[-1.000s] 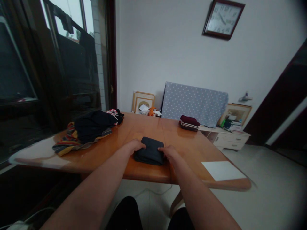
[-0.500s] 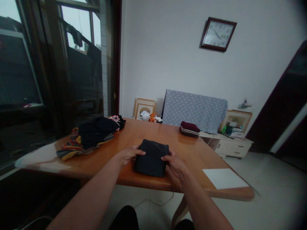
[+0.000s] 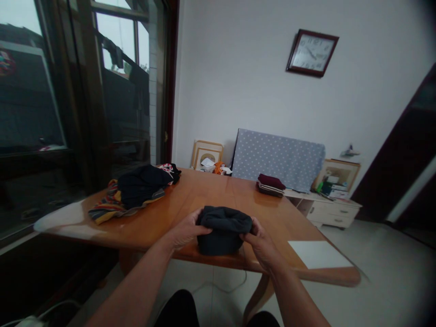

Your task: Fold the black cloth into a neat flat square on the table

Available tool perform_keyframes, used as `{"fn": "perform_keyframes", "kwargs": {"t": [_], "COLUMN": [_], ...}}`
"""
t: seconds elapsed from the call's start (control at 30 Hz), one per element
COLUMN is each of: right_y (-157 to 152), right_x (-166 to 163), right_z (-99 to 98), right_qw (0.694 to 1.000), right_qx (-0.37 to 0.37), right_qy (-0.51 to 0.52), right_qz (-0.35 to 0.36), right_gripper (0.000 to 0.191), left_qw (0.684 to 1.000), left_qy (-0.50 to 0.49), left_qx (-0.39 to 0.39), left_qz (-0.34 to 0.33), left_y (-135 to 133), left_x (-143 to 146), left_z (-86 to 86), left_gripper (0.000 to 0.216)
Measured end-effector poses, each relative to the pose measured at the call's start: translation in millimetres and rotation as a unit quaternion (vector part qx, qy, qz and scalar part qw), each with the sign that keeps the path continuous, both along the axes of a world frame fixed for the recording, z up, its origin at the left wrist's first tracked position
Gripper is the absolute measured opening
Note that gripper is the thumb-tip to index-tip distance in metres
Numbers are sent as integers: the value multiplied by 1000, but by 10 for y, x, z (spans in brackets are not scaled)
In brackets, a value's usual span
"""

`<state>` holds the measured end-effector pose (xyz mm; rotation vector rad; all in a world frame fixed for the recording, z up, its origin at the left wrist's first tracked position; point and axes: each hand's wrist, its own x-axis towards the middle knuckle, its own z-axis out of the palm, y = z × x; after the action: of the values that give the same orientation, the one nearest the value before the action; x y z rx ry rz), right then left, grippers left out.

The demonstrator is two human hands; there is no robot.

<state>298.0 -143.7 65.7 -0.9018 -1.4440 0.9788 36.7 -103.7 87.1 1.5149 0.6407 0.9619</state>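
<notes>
Head view: dark folded garment point(image 3: 220, 243) at the middle of the near edge of the wooden table point(image 3: 194, 193), gripped from both sides. Left hand point(image 3: 186, 231) pinches its left side, thumb on the face toward the camera, fingers behind. Right hand point(image 3: 259, 240) pinches the right side the same way, thumb also in front. Hands well apart, garment between them. Front face smooth and flat, top bunched and wrinkled, cloth bulging toward the right hand. Can't tell if its underside touches the wood or is a bit raised. Along the left edge, toward the far left corner: loose heap, dark navy cloth point(image 3: 139, 184) on top, striped garment point(image 3: 107, 209) sticking out on the near side, red-white-black patterned cloth point(image 3: 169, 171) at the far end. Near the far right corner: neat folded stack point(image 3: 270, 186), maroon on top, lighter layers and a dark one under. Near right corner: flat white sheet point(image 3: 318, 254), well apart from the right hand. Past the far edge: blue-gray dotted cloth point(image 3: 279, 156) draped over something, framed picture point(image 3: 208, 145) to its left, white cabinet point(image 3: 332, 213) to its right. Square clock point(image 3: 312, 53) on wall above, hung tilted in view.
</notes>
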Motion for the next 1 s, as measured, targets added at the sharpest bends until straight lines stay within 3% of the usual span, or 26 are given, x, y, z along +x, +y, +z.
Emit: {"fn": "perform_keyframes", "kwargs": {"t": [0.1, 0.2, 0.37, 0.47, 0.63, 0.8, 1.0], "right_y": [-61, -153, -296, -341, -370, -397, -400], "right_x": [33, 2, -197, -319, -426, -455, -467], "right_z": [79, 246, 545, 619, 616, 596, 583], "right_qw": [998, 982, 898, 853, 811, 795, 802], "right_qx": [-7, 58, 215, 243, 253, 257, 247], "right_qy": [-63, -170, -375, -451, -513, -544, -540], "right_qz": [-8, -56, -80, -103, -123, -69, -66], "right_gripper": [59, 73, 51, 44, 39, 10, 23], "left_qw": [1000, 1000, 1000, 1000, 999, 999, 1000], "left_qy": [1, -5, -9, -15, -18, 9, 7], "left_qx": [0, 4, 6, -12, 15, 39, 25], "left_qz": [11, 5, -5, -18, -24, 9, -3], "left_y": [-47, -72, -96, -117, -135, -168, -179], "left_x": [27, 39, 16, -4, -10, 17, 19], "left_z": [-49, -117, -164, -165, -175, -147, -151], "left_gripper": [68, 71, 74, 75, 72, 67, 67]}}
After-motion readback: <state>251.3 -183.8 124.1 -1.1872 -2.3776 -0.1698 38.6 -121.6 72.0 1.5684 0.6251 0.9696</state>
